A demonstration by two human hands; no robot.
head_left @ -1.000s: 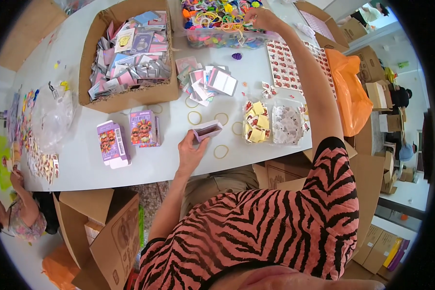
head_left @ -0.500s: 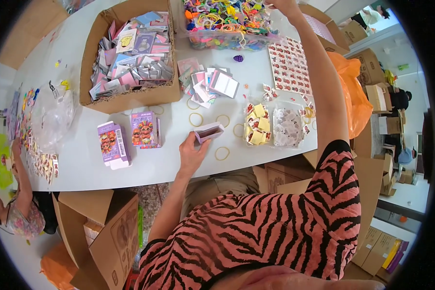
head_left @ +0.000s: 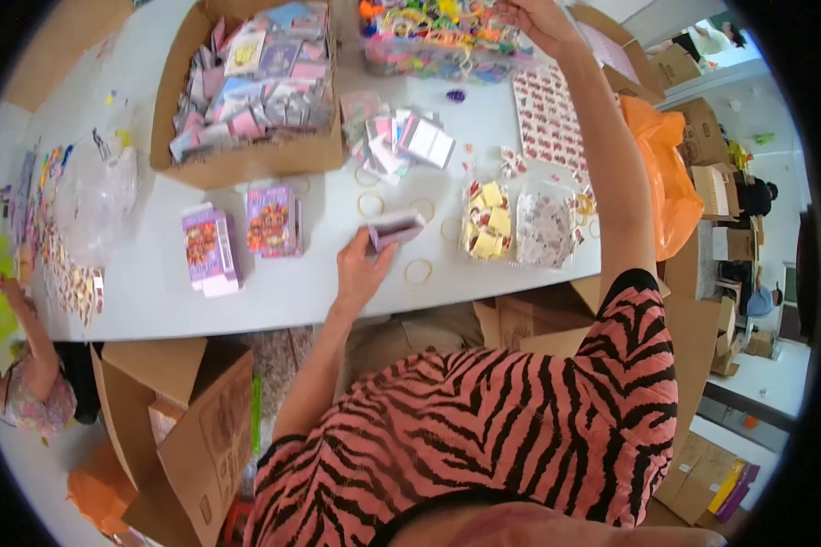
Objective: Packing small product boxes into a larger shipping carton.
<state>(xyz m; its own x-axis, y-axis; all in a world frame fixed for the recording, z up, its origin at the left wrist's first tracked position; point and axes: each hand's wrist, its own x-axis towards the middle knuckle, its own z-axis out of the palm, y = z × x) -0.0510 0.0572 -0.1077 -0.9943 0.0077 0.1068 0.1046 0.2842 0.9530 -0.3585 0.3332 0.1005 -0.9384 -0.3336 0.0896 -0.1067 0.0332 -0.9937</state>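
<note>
A small open purple box [head_left: 395, 228] is held in the left hand [head_left: 363, 269] just above the near part of the white table [head_left: 292, 292]; the fingers are closed on its lower end, thumb on one side and the others behind; its long axis is seen to run from about 8 o'clock to 2 o'clock, with the open mouth turned toward 2 o'clock. The right hand [head_left: 536, 20] is stretched far out toward 12 o'clock, over the clear tub of bright trinkets [head_left: 438, 41]; its fingers are curled over the tub's contents, but whether anything is pinched between them cannot be told; the tub lies well apart from the box, toward 1 o'clock of it. The box appears to be thin printed card, flat-sided and light; the trinkets are seen as small glossy plastic pieces in mixed colours. Loose rubber bands [head_left: 419, 271] lie as thin pale rings on the table, the nearest just at 3 o'clock of the left hand. Two more purple boxes [head_left: 242, 235] lie at 9 o'clock of it; a cardboard carton of packets [head_left: 246, 87] stands toward 11 o'clock; clear bags of yellow pieces [head_left: 488, 219] lie toward 3 o'clock of the box.
</note>
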